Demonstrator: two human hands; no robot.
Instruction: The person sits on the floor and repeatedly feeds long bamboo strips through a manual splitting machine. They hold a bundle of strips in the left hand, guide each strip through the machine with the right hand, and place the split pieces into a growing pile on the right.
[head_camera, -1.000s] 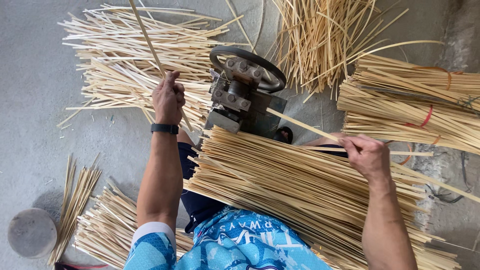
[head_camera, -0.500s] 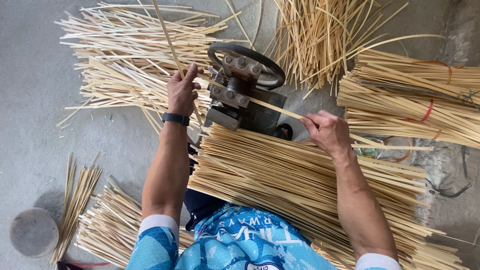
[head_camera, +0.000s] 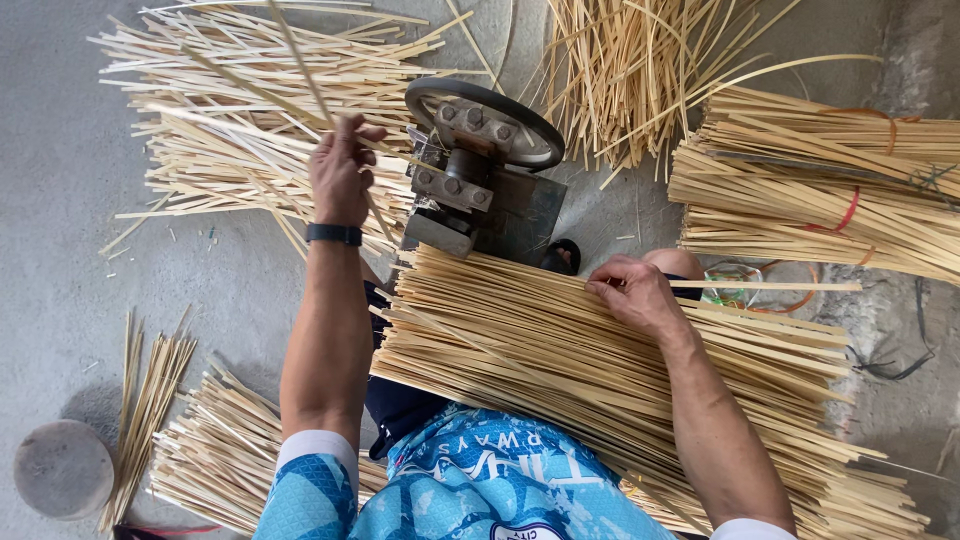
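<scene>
Gripping a thin bamboo strip (head_camera: 300, 75) between fingers and thumb, left hand (head_camera: 340, 172) raised just left of the small metal machine (head_camera: 480, 175), the strip running up and to the left over the loose heap of split strips (head_camera: 230, 110) on the concrete floor (head_camera: 60, 250). Wore a dark band (head_camera: 333, 234) at that wrist. Pinched with the right hand (head_camera: 632, 295) another single strip (head_camera: 770, 285), held level and pointing right, above the broad sheaf of strips (head_camera: 600, 360) spread across the lap. Lay with its near end touching the machine's base, that sheaf, and fanned down toward the lower right. Stood between the two hands, the machine, with a dark round wheel (head_camera: 487, 120) on top and bolted blocks beneath. Sat to the right, well apart from the hands, a bundle (head_camera: 820, 200) bound with red bands, and above the machine a looser tangle of longer strips (head_camera: 640, 70). Rested at lower left a shorter pile (head_camera: 220, 450), a few stray strips (head_camera: 145, 400) and a round grey object (head_camera: 62, 468). Showed at the bottom edge a blue patterned shirt (head_camera: 470, 490).
</scene>
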